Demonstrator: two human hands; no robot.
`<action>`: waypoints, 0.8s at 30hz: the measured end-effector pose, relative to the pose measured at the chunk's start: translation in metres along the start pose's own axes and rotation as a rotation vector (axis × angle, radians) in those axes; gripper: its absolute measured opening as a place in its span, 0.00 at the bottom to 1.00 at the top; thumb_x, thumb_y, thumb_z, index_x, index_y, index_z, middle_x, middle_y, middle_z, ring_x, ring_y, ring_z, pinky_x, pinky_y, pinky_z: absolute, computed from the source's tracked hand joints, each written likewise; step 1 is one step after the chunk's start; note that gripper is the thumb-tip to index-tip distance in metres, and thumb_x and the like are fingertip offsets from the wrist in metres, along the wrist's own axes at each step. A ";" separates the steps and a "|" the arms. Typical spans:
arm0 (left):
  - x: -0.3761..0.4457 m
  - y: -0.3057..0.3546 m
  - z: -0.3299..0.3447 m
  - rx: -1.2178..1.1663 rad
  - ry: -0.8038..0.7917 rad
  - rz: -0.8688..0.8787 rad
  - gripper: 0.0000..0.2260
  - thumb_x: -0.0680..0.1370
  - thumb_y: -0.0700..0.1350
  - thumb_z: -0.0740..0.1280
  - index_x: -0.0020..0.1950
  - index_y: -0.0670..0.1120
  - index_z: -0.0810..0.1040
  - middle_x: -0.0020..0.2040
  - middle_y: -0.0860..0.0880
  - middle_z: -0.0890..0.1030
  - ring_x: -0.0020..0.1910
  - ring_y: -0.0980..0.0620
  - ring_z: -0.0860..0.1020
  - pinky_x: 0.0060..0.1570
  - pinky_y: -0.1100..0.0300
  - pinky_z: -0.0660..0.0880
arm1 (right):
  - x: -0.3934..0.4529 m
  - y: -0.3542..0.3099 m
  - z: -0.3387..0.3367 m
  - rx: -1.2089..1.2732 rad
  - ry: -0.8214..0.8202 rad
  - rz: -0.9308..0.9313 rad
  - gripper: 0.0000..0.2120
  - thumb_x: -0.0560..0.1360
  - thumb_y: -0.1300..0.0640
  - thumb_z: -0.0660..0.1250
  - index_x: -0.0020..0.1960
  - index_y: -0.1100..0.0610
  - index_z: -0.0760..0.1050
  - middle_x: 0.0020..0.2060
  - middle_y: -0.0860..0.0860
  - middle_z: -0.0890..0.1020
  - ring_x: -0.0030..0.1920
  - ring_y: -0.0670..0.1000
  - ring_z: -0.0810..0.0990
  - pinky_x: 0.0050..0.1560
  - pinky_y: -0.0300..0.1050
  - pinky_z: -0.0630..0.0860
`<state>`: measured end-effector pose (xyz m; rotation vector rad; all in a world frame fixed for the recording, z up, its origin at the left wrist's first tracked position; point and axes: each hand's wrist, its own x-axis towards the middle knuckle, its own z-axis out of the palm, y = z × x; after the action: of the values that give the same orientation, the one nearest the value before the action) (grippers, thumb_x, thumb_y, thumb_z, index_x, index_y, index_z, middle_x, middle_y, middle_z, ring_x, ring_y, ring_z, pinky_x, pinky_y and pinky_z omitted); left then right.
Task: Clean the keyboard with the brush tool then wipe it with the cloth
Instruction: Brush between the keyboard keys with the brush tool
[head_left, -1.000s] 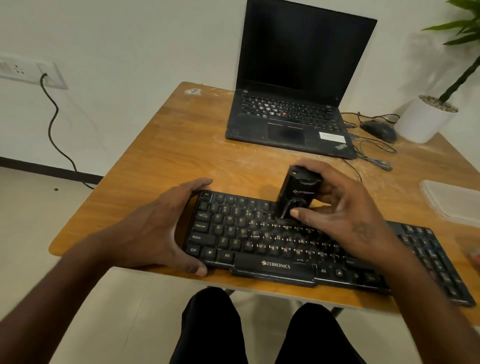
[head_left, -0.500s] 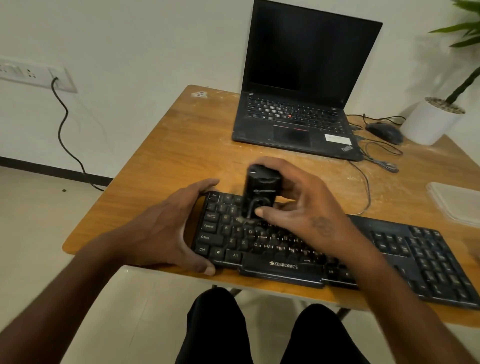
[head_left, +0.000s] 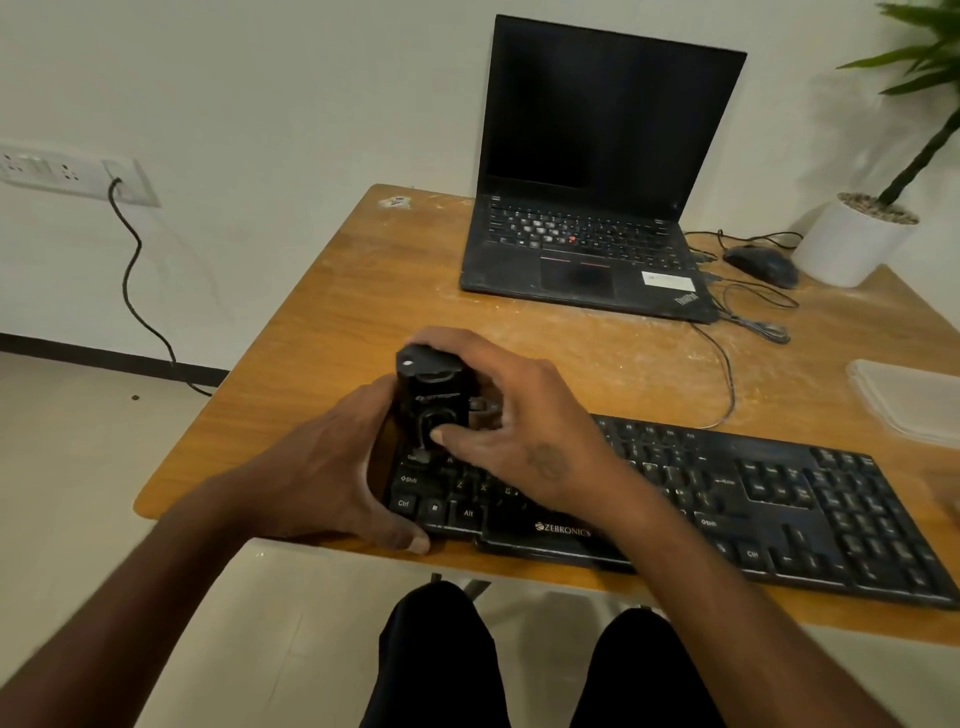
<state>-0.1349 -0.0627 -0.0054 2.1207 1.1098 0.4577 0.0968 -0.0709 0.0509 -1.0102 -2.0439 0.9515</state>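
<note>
Brushing pass at the left end of the keyboard (head_left: 675, 499).
Brush tool (head_left: 431, 400) is gripped upright by right hand (head_left: 519, 431) — left hand (head_left: 332, 478) clamps the keyboard's left edge, presumably to steady it.

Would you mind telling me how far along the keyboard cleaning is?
Brushing is under way: the right hand holds the brush tool on the keyboard at its left end, while the left hand grips that end. The cloth lies untouched on the table, so wiping remains.

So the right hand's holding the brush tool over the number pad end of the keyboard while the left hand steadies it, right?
Not quite. The head view shows the right hand holding the brush tool over the keyboard's Shift and Ctrl end, opposite the number pad. The left hand does steady that end.
</note>
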 end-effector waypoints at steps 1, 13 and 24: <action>0.000 -0.002 0.000 -0.005 -0.001 -0.001 0.58 0.58 0.71 0.82 0.79 0.72 0.51 0.71 0.69 0.68 0.69 0.65 0.71 0.66 0.61 0.76 | -0.008 0.004 -0.010 0.030 0.015 0.023 0.33 0.73 0.67 0.74 0.72 0.45 0.71 0.62 0.42 0.79 0.63 0.44 0.78 0.57 0.48 0.82; -0.001 -0.006 0.002 0.004 -0.001 0.002 0.63 0.56 0.73 0.82 0.82 0.70 0.47 0.77 0.68 0.62 0.74 0.68 0.66 0.70 0.62 0.70 | -0.084 0.023 -0.082 0.049 0.218 0.153 0.35 0.69 0.71 0.75 0.68 0.43 0.75 0.58 0.37 0.80 0.58 0.43 0.81 0.50 0.42 0.83; -0.001 -0.009 0.002 -0.004 0.004 -0.018 0.65 0.53 0.75 0.82 0.81 0.72 0.48 0.76 0.72 0.62 0.74 0.68 0.66 0.71 0.56 0.72 | -0.082 0.025 -0.085 0.051 0.187 0.160 0.35 0.70 0.71 0.75 0.70 0.44 0.74 0.60 0.41 0.80 0.61 0.44 0.80 0.55 0.43 0.82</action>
<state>-0.1396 -0.0609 -0.0126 2.1055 1.1291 0.4558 0.2131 -0.1024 0.0552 -1.2021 -1.7984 0.9470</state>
